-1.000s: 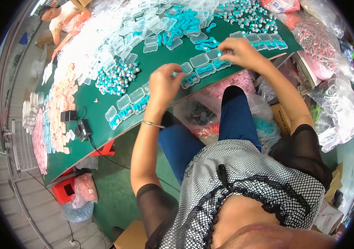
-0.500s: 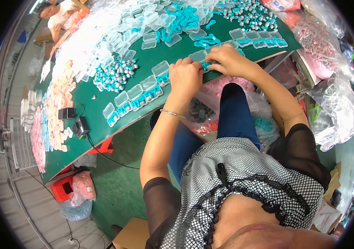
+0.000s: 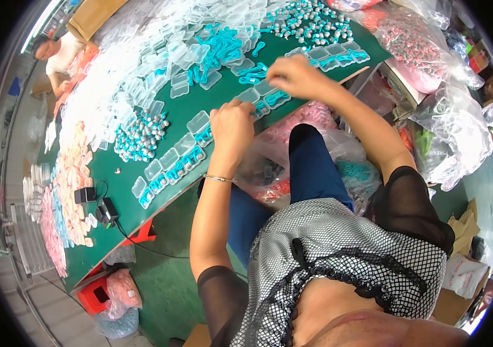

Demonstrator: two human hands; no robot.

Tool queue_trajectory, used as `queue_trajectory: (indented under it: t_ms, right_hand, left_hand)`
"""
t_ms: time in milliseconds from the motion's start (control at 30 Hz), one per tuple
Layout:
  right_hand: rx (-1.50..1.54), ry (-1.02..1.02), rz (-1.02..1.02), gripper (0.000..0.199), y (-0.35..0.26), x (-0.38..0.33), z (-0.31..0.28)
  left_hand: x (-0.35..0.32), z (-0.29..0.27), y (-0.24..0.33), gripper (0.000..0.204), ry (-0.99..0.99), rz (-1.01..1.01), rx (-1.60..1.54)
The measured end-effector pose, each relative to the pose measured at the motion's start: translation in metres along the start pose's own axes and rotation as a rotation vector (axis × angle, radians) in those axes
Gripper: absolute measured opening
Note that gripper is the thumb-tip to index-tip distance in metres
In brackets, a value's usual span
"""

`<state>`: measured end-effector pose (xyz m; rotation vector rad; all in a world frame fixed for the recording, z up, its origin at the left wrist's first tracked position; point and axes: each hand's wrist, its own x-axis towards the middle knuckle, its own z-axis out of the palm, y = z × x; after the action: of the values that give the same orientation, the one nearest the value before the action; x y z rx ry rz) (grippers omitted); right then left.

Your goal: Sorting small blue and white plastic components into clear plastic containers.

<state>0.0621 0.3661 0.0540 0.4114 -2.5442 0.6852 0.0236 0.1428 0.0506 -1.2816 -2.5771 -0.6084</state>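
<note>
Along the front edge of the green table [image 3: 120, 214] runs a slanting row of small clear plastic cases with lids up. A case at the row's near-left end [image 3: 144, 196] holds a teal cord bundle and small silver pieces. My left hand [image 3: 232, 128] rests over the middle of the row, fingers curled down on a case; what they grip is hidden. My right hand [image 3: 295, 76] is raised above the row with fingers bent together, beside a small pile of teal cord bundles [image 3: 252, 74]. Whether it holds anything does not show.
Behind lie a large heap of clear cases [image 3: 142, 69], a teal cord heap [image 3: 220, 49] and silver-and-teal piece piles [image 3: 140, 136]. Black adapters [image 3: 106, 211] with a cable sit at left near peach parts [image 3: 76, 168]. A person [image 3: 64, 58] sits far left. Plastic bags [image 3: 452, 127] crowd the right.
My right hand has lifted off the row and moved up and away from my left hand, toward the small cord pile. My left hand stays over the row. The whole view has shifted slightly.
</note>
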Motion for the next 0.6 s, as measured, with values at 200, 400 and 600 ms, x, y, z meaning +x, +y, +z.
queue_trajectory:
  t_ms: [200, 400, 600]
  right_hand:
    - [-0.403, -0.031, 0.346, 0.016, 0.095, 0.006, -0.054]
    - [-0.466, -0.275, 0.433, 0.022, 0.124, 0.007, -0.052]
    - [-0.282, -0.171, 0.322, 0.024, 0.139, 0.009, -0.054]
  left_hand:
    - [0.004, 0.001, 0.0, 0.014, -0.003, 0.04, 0.015]
    - [-0.001, -0.004, -0.002, 0.011, 0.049, -0.001, -0.065]
    - [-0.006, -0.032, -0.054, 0.012, 0.259, -0.17, -0.284]
